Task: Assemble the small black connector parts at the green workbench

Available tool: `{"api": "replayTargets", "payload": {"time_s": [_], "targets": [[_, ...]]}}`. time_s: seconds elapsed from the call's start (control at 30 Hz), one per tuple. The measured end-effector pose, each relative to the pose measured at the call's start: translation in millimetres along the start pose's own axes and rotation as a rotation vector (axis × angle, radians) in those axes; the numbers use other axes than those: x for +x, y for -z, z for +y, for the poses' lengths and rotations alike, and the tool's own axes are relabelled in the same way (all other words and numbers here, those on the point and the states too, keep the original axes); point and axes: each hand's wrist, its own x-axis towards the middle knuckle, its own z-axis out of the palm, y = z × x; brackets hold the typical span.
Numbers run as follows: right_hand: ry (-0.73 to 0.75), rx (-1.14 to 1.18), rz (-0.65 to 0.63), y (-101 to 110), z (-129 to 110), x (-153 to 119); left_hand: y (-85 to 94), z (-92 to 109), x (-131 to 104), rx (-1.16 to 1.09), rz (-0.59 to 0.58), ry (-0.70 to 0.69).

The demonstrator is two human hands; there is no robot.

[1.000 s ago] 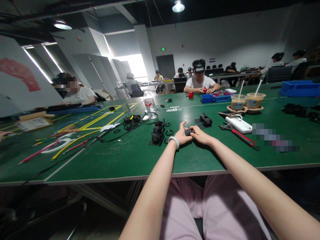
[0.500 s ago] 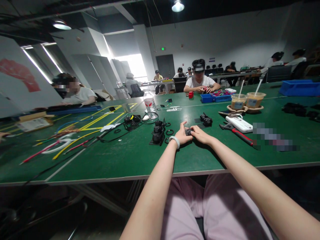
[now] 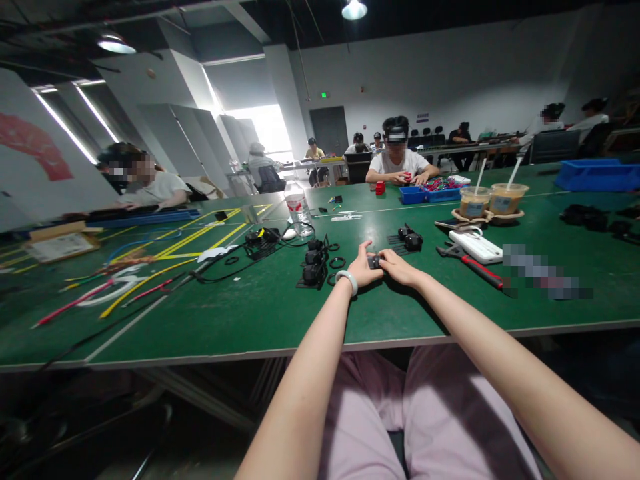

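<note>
Both my hands meet over the green table around a small black part. My left hand, with a white band at the wrist, grips the part from the left. My right hand pinches it from the right. Just left of my hands lies a cluster of similar black parts with a few black rings. Another pair of black parts sits behind my right hand.
Red-handled pliers, a white box and two iced drinks stand to the right. A water bottle, black cables and coloured cables lie left. Blue bins and several people sit across the table.
My hands stay together on the black part with almost no movement. The view has shifted slightly.
</note>
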Motion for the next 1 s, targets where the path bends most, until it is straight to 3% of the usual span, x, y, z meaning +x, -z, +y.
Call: {"api": "replayTargets", "payload": {"time_s": [0.43, 0.6, 1.0], "targets": [[-0.060, 0.181, 0.028, 4.7, 1.7, -2.3, 2.2, -9.0, 4.1, 0.076, -0.013, -0.070], [-0.017, 0.276, 0.020, 2.2, 3.7, -4.3, 2.7, -9.0, 4.8, 0.082, -0.011, -0.087], [0.004, 0.292, -0.017, 5.4, 1.9, -6.8, 2.1, -5.6, 3.5, 0.062, 0.005, -0.069]]}}
